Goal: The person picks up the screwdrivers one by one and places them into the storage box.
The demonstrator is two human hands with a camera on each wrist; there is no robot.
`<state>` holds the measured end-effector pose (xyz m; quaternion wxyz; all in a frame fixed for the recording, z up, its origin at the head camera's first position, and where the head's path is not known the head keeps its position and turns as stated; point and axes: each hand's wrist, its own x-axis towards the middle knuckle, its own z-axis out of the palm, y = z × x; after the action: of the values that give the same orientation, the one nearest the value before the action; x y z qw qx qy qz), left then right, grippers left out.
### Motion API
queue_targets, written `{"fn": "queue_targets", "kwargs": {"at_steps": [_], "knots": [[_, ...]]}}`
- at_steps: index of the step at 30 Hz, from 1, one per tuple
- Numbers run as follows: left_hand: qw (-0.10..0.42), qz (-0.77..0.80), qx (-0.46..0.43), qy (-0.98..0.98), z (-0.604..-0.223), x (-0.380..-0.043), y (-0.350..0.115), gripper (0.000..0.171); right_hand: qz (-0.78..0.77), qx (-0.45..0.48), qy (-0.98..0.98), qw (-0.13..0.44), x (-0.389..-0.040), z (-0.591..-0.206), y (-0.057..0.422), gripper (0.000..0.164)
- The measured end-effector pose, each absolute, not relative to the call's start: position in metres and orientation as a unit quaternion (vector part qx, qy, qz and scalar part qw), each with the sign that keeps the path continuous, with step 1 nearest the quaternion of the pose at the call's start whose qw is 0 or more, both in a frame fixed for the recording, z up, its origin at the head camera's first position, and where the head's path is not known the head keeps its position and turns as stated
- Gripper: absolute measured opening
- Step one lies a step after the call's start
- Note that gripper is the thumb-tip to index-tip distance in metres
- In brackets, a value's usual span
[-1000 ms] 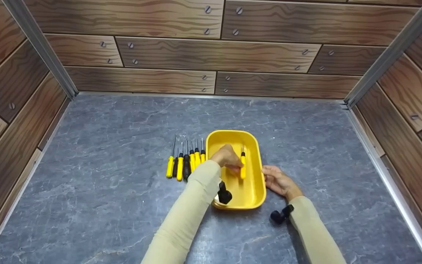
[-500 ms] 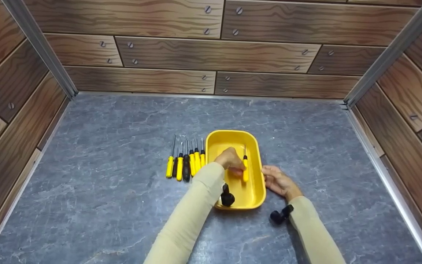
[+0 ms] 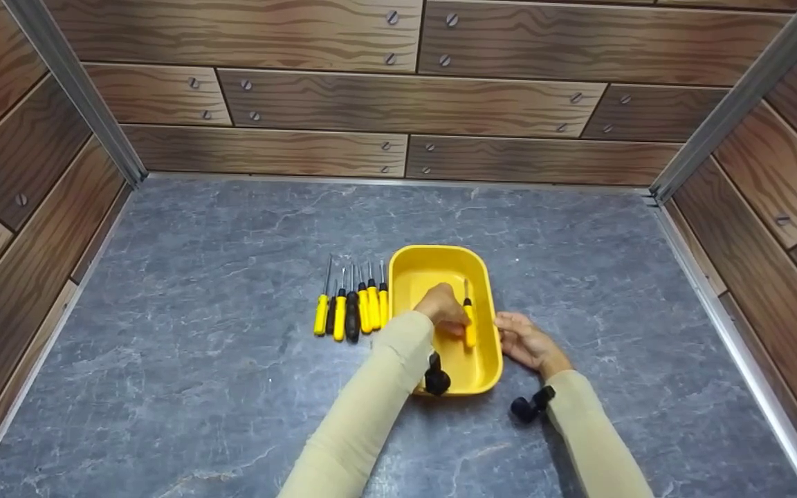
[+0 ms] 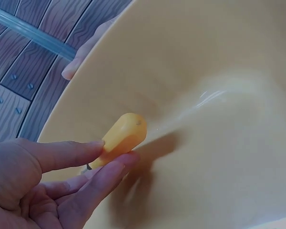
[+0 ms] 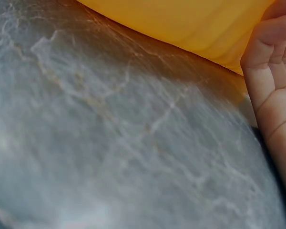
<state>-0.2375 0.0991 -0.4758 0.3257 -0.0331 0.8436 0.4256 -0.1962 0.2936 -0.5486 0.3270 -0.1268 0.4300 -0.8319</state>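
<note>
In the head view, my left hand (image 3: 440,306) is inside the yellow tray (image 3: 433,266), pinching a screwdriver (image 3: 470,330) by its yellow handle. The shaft points toward the far end, close to the tray's right wall. The left wrist view shows thumb and fingers on either side of the handle (image 4: 127,130), its rounded butt free above the tray floor; the shaft is mostly hidden there. My right hand (image 3: 524,340) rests against the outside of the right wall, fingers slightly bent, touching near the rim. Part of that hand (image 5: 274,71) shows beside the tray (image 5: 190,24) in the right wrist view.
Several screwdrivers (image 3: 352,315) with yellow or black handles lie side by side left of the tray, shafts pointing away. The grey marbled tabletop (image 3: 232,387) is bounded by wood-patterned walls (image 3: 315,152) at the back and sides.
My left hand has moved slightly right and nearer with the screwdriver, bringing it closer to the tray's right wall. The right hand and the tray have stayed in place.
</note>
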Motion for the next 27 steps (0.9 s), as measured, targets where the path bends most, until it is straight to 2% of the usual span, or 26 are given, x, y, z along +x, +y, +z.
{"fn": "queue_targets", "kwargs": {"at_steps": [13,27], "knots": [[0.325,0.424,-0.036,0.845,-0.4728,-0.2375,0.1043,0.021,-0.832,-0.128,0.430,0.325,-0.1957,-0.5440,0.2921,0.051],[0.324,0.413,-0.045,0.850,-0.4685,-0.2353,0.1007,0.030,-0.832,-0.119,0.434,0.325,-0.1945,-0.5463,0.2923,0.050]]}}
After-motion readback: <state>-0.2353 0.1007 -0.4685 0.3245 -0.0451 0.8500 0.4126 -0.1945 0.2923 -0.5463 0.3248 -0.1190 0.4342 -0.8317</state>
